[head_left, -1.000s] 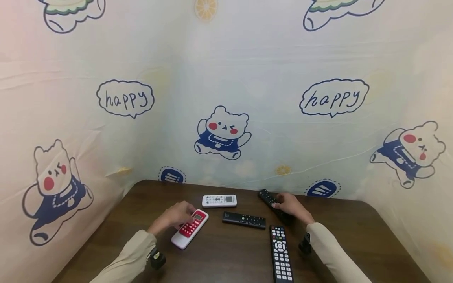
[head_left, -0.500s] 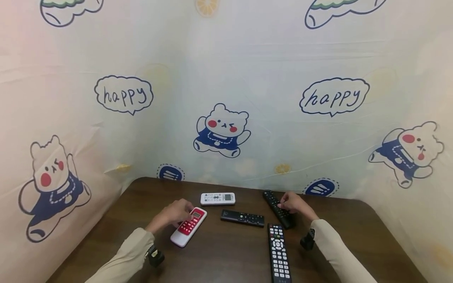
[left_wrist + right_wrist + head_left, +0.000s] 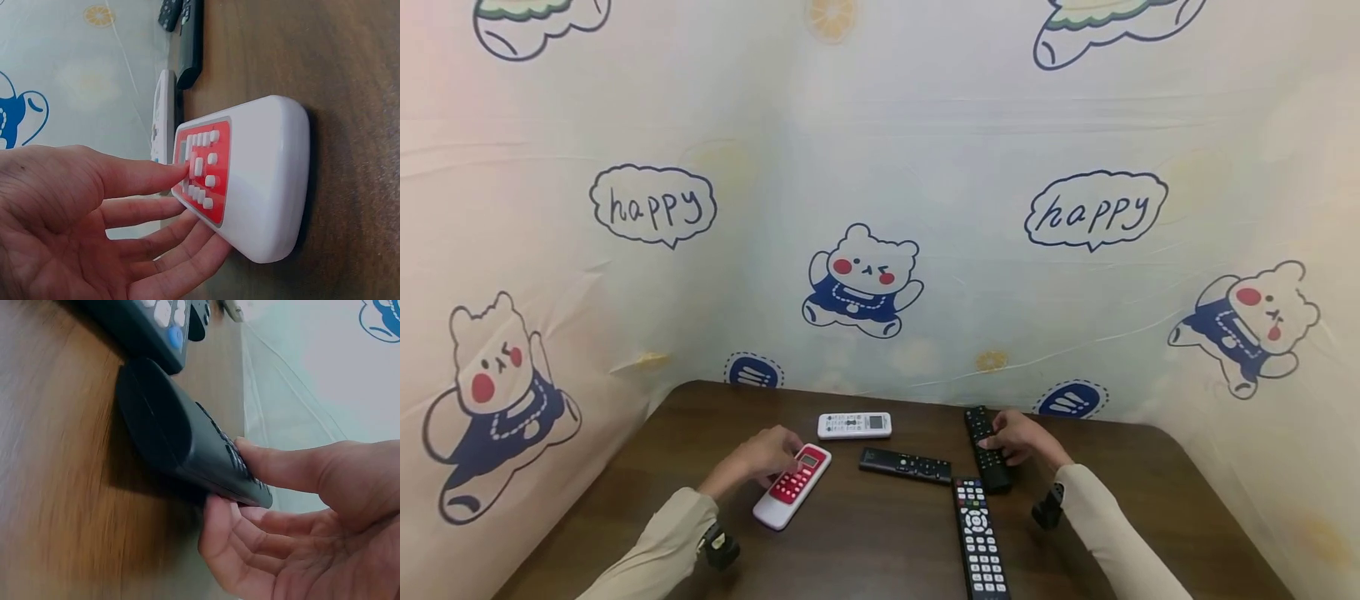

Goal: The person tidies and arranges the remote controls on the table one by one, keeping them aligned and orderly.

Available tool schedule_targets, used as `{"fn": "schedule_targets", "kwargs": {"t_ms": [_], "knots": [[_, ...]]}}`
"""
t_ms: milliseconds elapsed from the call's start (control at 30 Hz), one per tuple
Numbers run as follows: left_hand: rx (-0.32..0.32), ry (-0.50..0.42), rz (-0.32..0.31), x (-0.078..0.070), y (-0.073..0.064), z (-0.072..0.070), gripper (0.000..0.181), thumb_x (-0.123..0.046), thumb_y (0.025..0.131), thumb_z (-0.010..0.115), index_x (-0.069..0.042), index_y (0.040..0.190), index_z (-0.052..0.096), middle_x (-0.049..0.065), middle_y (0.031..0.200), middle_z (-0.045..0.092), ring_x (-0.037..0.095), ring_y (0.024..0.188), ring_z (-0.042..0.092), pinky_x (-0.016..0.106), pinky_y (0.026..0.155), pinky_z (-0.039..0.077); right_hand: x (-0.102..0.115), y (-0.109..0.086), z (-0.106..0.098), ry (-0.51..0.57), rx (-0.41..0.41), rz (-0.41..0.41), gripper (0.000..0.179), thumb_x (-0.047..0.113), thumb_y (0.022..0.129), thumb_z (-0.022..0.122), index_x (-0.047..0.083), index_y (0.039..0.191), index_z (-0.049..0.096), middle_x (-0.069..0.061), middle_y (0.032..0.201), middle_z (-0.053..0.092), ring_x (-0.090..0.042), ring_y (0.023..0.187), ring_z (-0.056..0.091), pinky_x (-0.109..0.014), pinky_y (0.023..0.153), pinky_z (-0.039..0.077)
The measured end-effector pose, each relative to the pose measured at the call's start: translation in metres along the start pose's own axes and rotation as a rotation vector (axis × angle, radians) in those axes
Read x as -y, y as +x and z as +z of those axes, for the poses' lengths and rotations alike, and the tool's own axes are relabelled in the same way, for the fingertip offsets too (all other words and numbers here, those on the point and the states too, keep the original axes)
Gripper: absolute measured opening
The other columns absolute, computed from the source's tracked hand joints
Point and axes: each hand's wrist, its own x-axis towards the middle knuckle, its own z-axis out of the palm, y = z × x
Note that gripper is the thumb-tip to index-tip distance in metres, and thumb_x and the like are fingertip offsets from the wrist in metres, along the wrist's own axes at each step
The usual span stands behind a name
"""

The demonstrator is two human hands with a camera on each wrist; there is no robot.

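My left hand [image 3: 767, 454] pinches a white remote control with a red button panel [image 3: 793, 486] by its edge. In the left wrist view the thumb lies on the buttons and the other fingers reach under the side. On the right, my right hand [image 3: 1018, 435] holds a black remote control [image 3: 992, 467] between thumb and fingers. Its thumb [image 3: 281, 465] is on the button face, and the fingers are at the lower edge. The black remote's near end stands close beside the top of a long black remote with white buttons [image 3: 977, 542].
A small white remote [image 3: 853, 425] lies at the back of the brown wooden table [image 3: 865, 533]. Between the hands is another black remote [image 3: 906, 467], lying crosswise. A patterned cloth [image 3: 865, 167] hangs behind and at the sides of the table.
My right hand has turned the black remote from a diagonal to a steeper front-to-back line, its near end now nearer the white-buttoned remote. My left hand stays on the red-and-white remote. The head view shifts slightly.
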Motion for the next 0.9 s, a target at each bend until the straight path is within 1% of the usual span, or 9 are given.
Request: {"fn": "schedule_targets", "kwargs": {"t_ms": [100, 200, 367, 467, 600, 733, 900], "knots": [[0.000, -0.017, -0.012, 0.004, -0.001, -0.001, 0.038, -0.002, 0.093, 0.074, 0.007, 0.129, 0.065, 0.016, 0.109, 0.070, 0.025, 0.088, 0.070, 0.042, 0.067, 0.066, -0.003, -0.003, -0.004, 0.017, 0.023, 0.000, 0.033, 0.010, 0.098, 0.073, -0.009, 0.115, 0.052, -0.021, 0.099, 0.060, -0.030, 0.084, 0.067, -0.040, 0.070, 0.067], [-0.003, -0.018, -0.005, 0.006, 0.001, -0.001, 0.038, -0.004, 0.093, 0.074, 0.007, 0.129, 0.065, 0.016, 0.109, 0.070, 0.025, 0.089, 0.070, 0.042, 0.067, 0.066, -0.011, -0.011, -0.008, 0.054, 0.024, 0.012, 0.033, 0.009, 0.099, 0.071, -0.009, 0.118, 0.052, -0.020, 0.100, 0.061, -0.029, 0.083, 0.067, -0.040, 0.070, 0.067], [-0.007, -0.021, -0.014, 0.006, 0.002, 0.001, 0.038, -0.004, 0.094, 0.074, 0.006, 0.130, 0.065, 0.015, 0.109, 0.070, 0.025, 0.090, 0.069, 0.040, 0.066, 0.066, -0.024, -0.033, -0.010, 0.122, 0.042, -0.014, 0.039, 0.009, 0.098, 0.072, -0.010, 0.126, 0.052, -0.021, 0.099, 0.064, -0.026, 0.079, 0.070, -0.039, 0.066, 0.067], [-0.007, -0.021, -0.018, 0.004, 0.002, 0.001, 0.039, -0.004, 0.094, 0.074, 0.006, 0.130, 0.065, 0.016, 0.110, 0.070, 0.025, 0.090, 0.069, 0.041, 0.066, 0.066, -0.028, -0.047, -0.010, 0.149, 0.051, -0.042, 0.040, 0.010, 0.098, 0.073, -0.009, 0.127, 0.052, -0.019, 0.098, 0.065, -0.025, 0.077, 0.070, -0.038, 0.065, 0.067], [-0.012, -0.014, -0.010, 0.002, 0.001, 0.000, 0.038, -0.005, 0.094, 0.074, 0.006, 0.130, 0.065, 0.016, 0.109, 0.070, 0.025, 0.090, 0.069, 0.042, 0.067, 0.066, -0.029, -0.065, -0.010, 0.187, 0.076, -0.064, 0.041, 0.011, 0.100, 0.071, -0.009, 0.128, 0.051, -0.019, 0.098, 0.064, -0.024, 0.079, 0.068, -0.038, 0.065, 0.067], [-0.011, -0.008, -0.006, 0.002, 0.000, 0.000, 0.037, -0.004, 0.094, 0.074, 0.006, 0.129, 0.065, 0.015, 0.107, 0.070, 0.025, 0.089, 0.070, 0.041, 0.066, 0.066, -0.032, -0.079, -0.008, 0.224, 0.146, -0.071, 0.039, 0.010, 0.101, 0.069, -0.010, 0.128, 0.049, -0.018, 0.097, 0.065, -0.023, 0.079, 0.067, -0.037, 0.066, 0.067], [-0.004, -0.017, -0.009, 0.005, 0.001, 0.002, 0.038, -0.003, 0.094, 0.073, 0.006, 0.130, 0.064, 0.015, 0.106, 0.070, 0.026, 0.089, 0.070, 0.041, 0.066, 0.066, -0.037, -0.092, -0.001, 0.262, 0.247, -0.096, 0.035, 0.007, 0.101, 0.068, -0.011, 0.124, 0.048, -0.018, 0.096, 0.065, -0.021, 0.074, 0.068, -0.034, 0.065, 0.067]]}}
